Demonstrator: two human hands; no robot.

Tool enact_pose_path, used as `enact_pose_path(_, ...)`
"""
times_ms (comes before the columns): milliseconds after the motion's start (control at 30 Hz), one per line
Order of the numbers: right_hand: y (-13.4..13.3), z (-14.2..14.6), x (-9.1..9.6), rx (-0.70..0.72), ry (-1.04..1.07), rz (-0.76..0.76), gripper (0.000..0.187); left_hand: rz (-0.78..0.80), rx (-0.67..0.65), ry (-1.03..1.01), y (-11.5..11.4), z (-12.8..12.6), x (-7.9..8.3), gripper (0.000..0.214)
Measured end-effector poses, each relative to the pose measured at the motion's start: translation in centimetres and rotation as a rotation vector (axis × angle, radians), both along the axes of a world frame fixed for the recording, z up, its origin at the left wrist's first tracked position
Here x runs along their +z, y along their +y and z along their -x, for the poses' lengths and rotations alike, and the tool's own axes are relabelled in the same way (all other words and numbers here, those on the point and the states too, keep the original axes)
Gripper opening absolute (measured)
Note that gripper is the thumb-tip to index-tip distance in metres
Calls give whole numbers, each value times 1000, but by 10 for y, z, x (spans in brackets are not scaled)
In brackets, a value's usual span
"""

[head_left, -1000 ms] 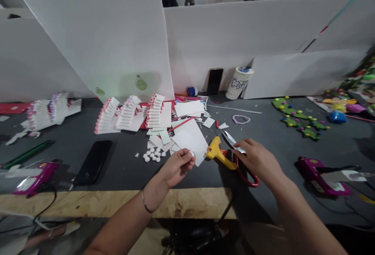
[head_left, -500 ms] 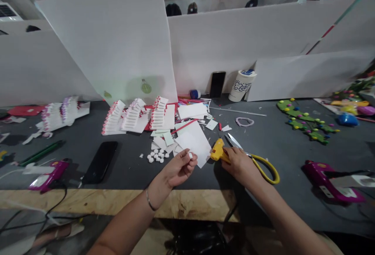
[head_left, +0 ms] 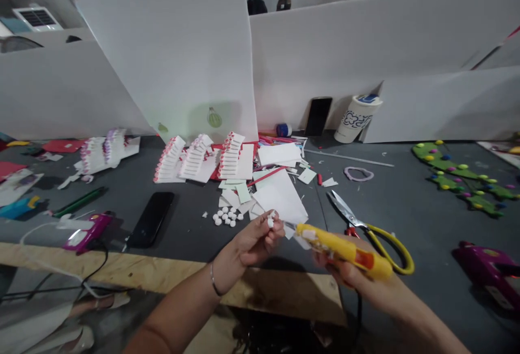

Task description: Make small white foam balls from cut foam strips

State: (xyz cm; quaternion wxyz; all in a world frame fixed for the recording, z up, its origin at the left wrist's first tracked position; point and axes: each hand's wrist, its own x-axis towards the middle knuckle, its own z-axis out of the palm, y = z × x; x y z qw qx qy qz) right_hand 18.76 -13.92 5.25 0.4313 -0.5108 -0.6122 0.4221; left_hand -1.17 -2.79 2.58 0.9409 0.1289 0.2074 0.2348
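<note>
My left hand (head_left: 258, 240) pinches a small white disc (head_left: 270, 223) between thumb and fingers, above the table's front part. My right hand (head_left: 353, 270) is wrapped round a yellow hot glue gun (head_left: 337, 243), whose metal nozzle points left and comes close to the disc; whether they touch I cannot tell. Beyond the left hand lies a pile of small white discs (head_left: 227, 216). White paper sheets (head_left: 280, 197) lie just past both hands. Scissors with yellow handles (head_left: 368, 228) rest to the right, partly behind the glue gun.
Rows of white sticks with pink tips (head_left: 229, 158) stand at the back. A black phone (head_left: 151, 219) lies left; another phone (head_left: 318, 116) and a paper cup (head_left: 357, 118) stand by the white board. Purple power strips (head_left: 493, 272) sit at both sides. Green decorations (head_left: 450, 172) lie right.
My right hand has lifted the glue gun off the table and turned its nozzle toward the disc in my left hand. The view has shifted, so the table items sit differently in frame.
</note>
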Motion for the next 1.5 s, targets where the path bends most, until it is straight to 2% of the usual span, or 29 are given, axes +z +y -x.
enact_pose_path(100,4,9,9,80,-43,-51,59,-56,-13,-9,0,1,-6,34)
enact_pose_path(367,7,12,6,44,-203,-113,60,-38,-108,-58,1,2,-6,38)
enact_pose_path(667,9,14,3,-16,-365,-187,60,-9,-121,-124,1,3,-9,31)
enact_pose_path(867,8,16,2,-20,-387,-215,58,-18,-160,-207,3,4,-11,25)
enact_pose_path(1333,6,16,-1,33,-379,-277,51,-56,-126,-138,1,1,-6,33)
enact_pose_path(1500,5,17,-1,29,-389,-295,49,-73,-136,-146,2,1,-10,33)
